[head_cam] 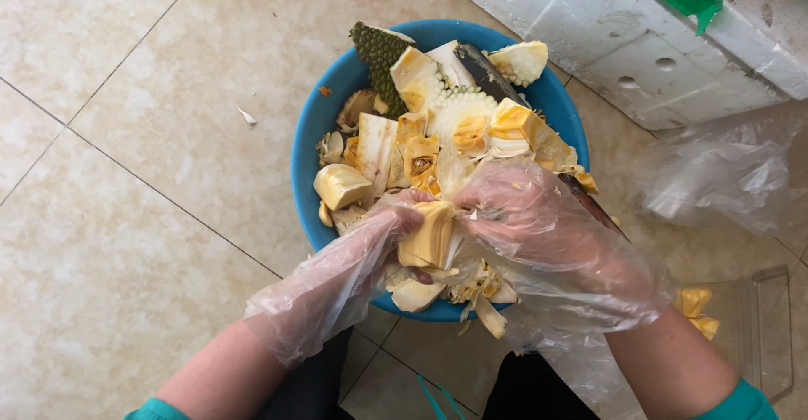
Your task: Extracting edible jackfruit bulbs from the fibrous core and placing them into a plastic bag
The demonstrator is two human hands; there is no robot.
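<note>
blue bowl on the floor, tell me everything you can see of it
The round blue plastic bowl sits upright on the beige tiled floor, below a white foam box. It is heaped past its rim with cut jackfruit: yellow pods, pale core pieces and a wedge of green spiky rind. A dark knife blade lies across the pile. Two hands in clear plastic gloves, left and right, grip a yellow piece over its near edge.

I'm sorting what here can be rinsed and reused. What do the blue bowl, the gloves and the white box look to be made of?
Round blue bowl: likely plastic, with an even colour and smooth, slightly glossy rim. Clear gloves on the left hand and right hand: thin plastic film, see-through and wrinkled. White box: probably foam, matte and grainy, with dented holes and chipped edges.
</note>
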